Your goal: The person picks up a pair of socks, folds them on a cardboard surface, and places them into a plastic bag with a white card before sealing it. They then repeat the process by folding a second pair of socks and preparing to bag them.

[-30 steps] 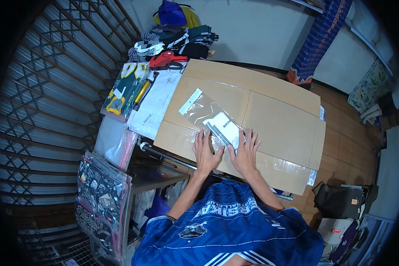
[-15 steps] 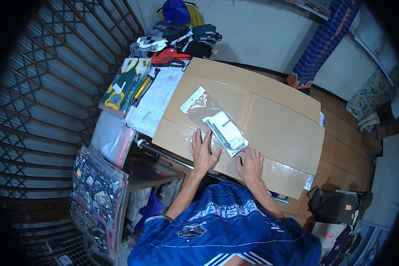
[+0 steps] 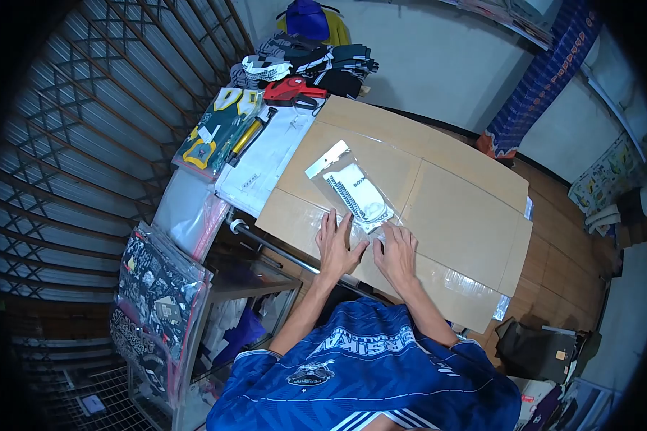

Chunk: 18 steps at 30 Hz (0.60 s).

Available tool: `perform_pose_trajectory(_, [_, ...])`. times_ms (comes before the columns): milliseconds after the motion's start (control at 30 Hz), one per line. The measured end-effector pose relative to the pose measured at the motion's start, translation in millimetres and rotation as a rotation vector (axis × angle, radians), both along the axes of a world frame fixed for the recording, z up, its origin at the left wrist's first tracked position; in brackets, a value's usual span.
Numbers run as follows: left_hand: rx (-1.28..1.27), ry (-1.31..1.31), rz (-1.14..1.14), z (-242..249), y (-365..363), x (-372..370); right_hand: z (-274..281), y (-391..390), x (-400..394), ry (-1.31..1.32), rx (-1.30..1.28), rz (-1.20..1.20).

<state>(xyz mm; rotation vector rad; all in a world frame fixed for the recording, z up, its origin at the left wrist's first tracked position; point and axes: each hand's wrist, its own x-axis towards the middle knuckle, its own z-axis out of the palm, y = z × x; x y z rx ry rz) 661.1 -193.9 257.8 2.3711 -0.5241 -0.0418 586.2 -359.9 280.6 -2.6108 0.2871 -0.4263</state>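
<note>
A clear plastic sock packet (image 3: 356,188) with a white header lies slanted on a flat cardboard box. Inside it is a white sock with black zigzag marks and dark lettering along it. My left hand (image 3: 334,248) rests by the packet's lower left edge, fingers spread and thumb out to the side. At the packet's lower end is my right hand (image 3: 397,255), its fingertips touching the bottom corner and its thumb apart from the fingers. Whether the right fingertips pinch the plastic is hard to see.
Beneath the packet is the cardboard box (image 3: 467,208). Left of it lie a red tag gun (image 3: 292,92), a yellow-and-black tool (image 3: 248,138) and a bagged green jersey (image 3: 216,136). Folded socks (image 3: 338,68) are piled behind. A metal rail (image 3: 277,253) runs along the near side.
The sock now sits closer to the white header inside the packet. My right hand has moved slightly up and left along the packet's bottom end. The whole view has shifted slightly.
</note>
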Motion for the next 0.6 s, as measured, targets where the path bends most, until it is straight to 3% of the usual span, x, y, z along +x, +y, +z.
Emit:
perform_pose_trajectory(333, [-0.033,0.028,0.006,5.1,0.3,0.5,-3.5,-4.0,6.8,-0.009,-0.009,0.077])
perform_pose_trajectory(433, [-0.088,0.021,0.002,1.5,4.0,2.7,-9.0,-17.9,5.6,-0.098,0.132,0.073])
perform_pose_trajectory(600, [-0.192,0.033,-0.043,5.6,16.0,7.1,-2.5,-41.1,8.1,-0.143,0.302,-0.231])
